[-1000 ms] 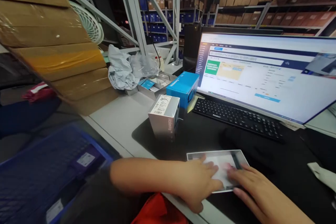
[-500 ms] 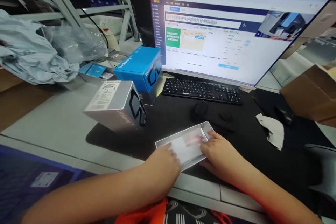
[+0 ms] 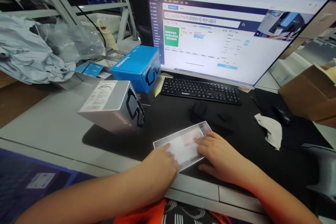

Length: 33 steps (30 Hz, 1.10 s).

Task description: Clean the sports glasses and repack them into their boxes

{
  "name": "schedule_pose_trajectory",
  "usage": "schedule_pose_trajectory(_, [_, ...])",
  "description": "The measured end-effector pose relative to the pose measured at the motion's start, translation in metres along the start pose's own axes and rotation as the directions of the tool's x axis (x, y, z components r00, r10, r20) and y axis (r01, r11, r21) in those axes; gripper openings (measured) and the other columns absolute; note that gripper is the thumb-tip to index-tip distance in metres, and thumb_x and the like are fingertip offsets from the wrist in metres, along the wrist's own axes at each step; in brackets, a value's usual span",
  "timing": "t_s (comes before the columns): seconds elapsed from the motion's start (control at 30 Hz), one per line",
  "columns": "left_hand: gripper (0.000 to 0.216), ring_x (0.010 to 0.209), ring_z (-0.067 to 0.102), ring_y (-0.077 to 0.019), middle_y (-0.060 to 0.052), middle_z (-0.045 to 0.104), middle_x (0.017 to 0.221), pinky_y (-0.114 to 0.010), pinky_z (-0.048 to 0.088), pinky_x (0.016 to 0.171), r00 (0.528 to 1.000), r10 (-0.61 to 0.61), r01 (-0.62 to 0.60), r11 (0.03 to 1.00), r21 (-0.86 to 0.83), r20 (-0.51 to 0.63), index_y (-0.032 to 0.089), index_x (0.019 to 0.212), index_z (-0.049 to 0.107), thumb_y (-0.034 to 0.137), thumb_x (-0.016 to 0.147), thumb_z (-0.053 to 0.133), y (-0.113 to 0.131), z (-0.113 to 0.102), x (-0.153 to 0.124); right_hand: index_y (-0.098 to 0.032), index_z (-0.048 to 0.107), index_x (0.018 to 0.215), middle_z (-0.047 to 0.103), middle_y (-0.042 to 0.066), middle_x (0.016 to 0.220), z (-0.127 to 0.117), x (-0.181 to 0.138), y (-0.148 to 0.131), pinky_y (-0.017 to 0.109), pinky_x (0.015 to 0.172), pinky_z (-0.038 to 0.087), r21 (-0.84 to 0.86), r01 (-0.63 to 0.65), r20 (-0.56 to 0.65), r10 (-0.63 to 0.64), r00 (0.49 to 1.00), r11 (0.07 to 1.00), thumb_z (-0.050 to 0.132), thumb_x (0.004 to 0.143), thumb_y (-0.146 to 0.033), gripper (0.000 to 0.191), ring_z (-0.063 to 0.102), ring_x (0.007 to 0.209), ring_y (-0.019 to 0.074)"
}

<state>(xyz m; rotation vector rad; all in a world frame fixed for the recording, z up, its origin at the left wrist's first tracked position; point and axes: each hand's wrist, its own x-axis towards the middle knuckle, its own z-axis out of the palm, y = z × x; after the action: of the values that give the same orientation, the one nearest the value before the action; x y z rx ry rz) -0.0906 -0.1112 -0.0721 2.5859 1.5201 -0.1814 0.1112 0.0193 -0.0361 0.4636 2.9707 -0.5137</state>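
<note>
A shallow white open box lies tilted on the black desk mat at the front edge. My left hand is closed over its near left wall, the fingertips reaching inside. My right hand reaches over the box's right end with its fingers stretched and slightly apart. Its fingertips lie over the white sheet or insert inside, near a blurred pinkish patch. The thumb stays outside the near wall. Whether the right fingertips pinch anything is unclear, and part of the box's contents is hidden under both hands.
A silver box with a headset picture stands left, before a similar blue box. Behind are a keyboard and lit monitor. A dark object, crumpled tissue, mouse and cardboard box lie rightward.
My right hand's fingers have slid a little left inside the white box and straightened, with the thumb more apart. My left hand keeps its hold; the view has shifted slightly.
</note>
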Motion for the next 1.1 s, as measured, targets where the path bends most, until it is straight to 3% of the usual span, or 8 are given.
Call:
schedule_pose_trajectory(0.17, [0.014,0.092,0.071,-0.0254,-0.013,0.077,0.107,-0.044,0.038,0.108,0.999,-0.018,0.018,1.000,0.017,-0.028,0.015,0.095,0.073,0.023,0.087,0.064,-0.006,0.007,-0.006,-0.023,0.065,0.104,0.066,0.007,0.132,-0.028,-0.023,0.013,0.038,0.112,0.042,0.215,0.024,-0.137,0.006,0.991,0.976,0.068,0.091,-0.030,0.016,0.056,0.128,0.0211])
schedule_pose_trajectory(0.3, [0.017,0.094,0.070,-0.0245,-0.011,0.076,0.106,-0.045,0.028,0.117,0.997,-0.030,0.030,1.000,0.004,-0.067,0.016,0.097,0.071,0.019,0.081,0.067,-0.013,0.006,-0.012,-0.028,0.055,0.132,0.054,0.008,0.147,-0.044,-0.045,0.056,0.049,0.114,0.040,0.113,-0.155,-0.412,0.188,0.891,0.981,0.068,0.089,-0.036,0.046,0.048,0.136,0.0262])
schedule_pose_trajectory(0.4, [0.012,0.092,0.069,-0.0216,-0.008,0.077,0.097,-0.045,0.024,0.119,0.989,-0.047,0.047,0.999,-0.006,-0.142,0.017,0.093,0.071,0.015,0.085,0.062,-0.020,-0.001,-0.010,-0.023,0.044,0.147,0.041,0.015,0.156,-0.033,-0.040,0.096,0.057,0.116,0.035,0.120,-0.271,-0.316,0.295,0.902,0.955,0.080,0.074,-0.036,0.083,0.041,0.142,0.0351])
schedule_pose_trajectory(0.47, [0.011,0.087,0.069,-0.0203,-0.006,0.075,0.090,-0.047,0.023,0.121,0.979,-0.065,0.067,0.998,0.006,-0.194,0.018,0.089,0.069,0.012,0.086,0.061,-0.028,-0.008,-0.007,-0.020,0.046,0.146,0.048,0.015,0.151,-0.021,-0.028,0.117,0.053,0.116,0.036,0.272,-0.278,-0.272,0.351,0.896,0.921,0.078,0.073,-0.033,0.081,0.047,0.137,0.0331])
schedule_pose_trajectory(0.7, [0.016,0.085,0.068,-0.0204,-0.002,0.070,0.074,-0.054,0.019,0.123,0.932,-0.119,0.142,0.989,0.043,-0.342,0.018,0.077,0.064,0.007,0.088,0.060,-0.065,-0.012,0.016,-0.017,0.058,0.133,0.064,0.015,0.134,-0.020,-0.022,0.154,0.055,0.109,0.045,0.525,-0.301,-0.434,0.555,0.710,0.796,0.063,0.085,-0.053,0.060,0.059,0.125,0.0355])
schedule_pose_trajectory(0.83, [0.013,0.103,0.068,-0.0226,-0.005,0.074,0.084,-0.057,0.018,0.123,0.894,-0.176,0.179,0.983,-0.031,-0.413,0.016,0.082,0.065,0.005,0.088,0.062,-0.082,-0.010,0.037,-0.023,0.054,0.137,0.059,0.013,0.142,-0.030,-0.038,0.152,0.050,0.111,0.044,0.805,-0.060,-0.447,0.670,0.593,0.591,0.068,0.081,-0.060,0.069,0.055,0.131,0.0345])
schedule_pose_trajectory(0.97, [0.009,0.109,0.068,-0.0260,-0.009,0.075,0.095,-0.060,0.022,0.121,0.841,-0.233,0.197,0.973,-0.123,-0.488,0.014,0.092,0.065,0.006,0.087,0.064,-0.086,-0.018,0.058,-0.026,0.054,0.139,0.067,0.014,0.131,-0.027,-0.041,0.126,0.055,0.102,0.051,0.958,0.163,-0.280,0.652,0.704,0.236,0.076,0.075,-0.059,0.075,0.064,0.119,0.0377])
schedule_pose_trajectory(1.1, [0.072,0.137,0.049,-0.0339,-0.023,0.059,0.137,-0.061,0.027,0.119,0.757,-0.300,0.181,0.950,-0.256,-0.581,0.009,0.140,0.041,0.035,0.084,0.077,-0.062,-0.032,0.066,-0.026,0.052,0.141,0.067,0.015,0.131,-0.010,-0.027,0.090,0.055,0.102,0.051,0.960,0.193,-0.274,0.553,0.787,0.201,0.074,0.077,-0.060,0.076,0.063,0.121,0.0378])
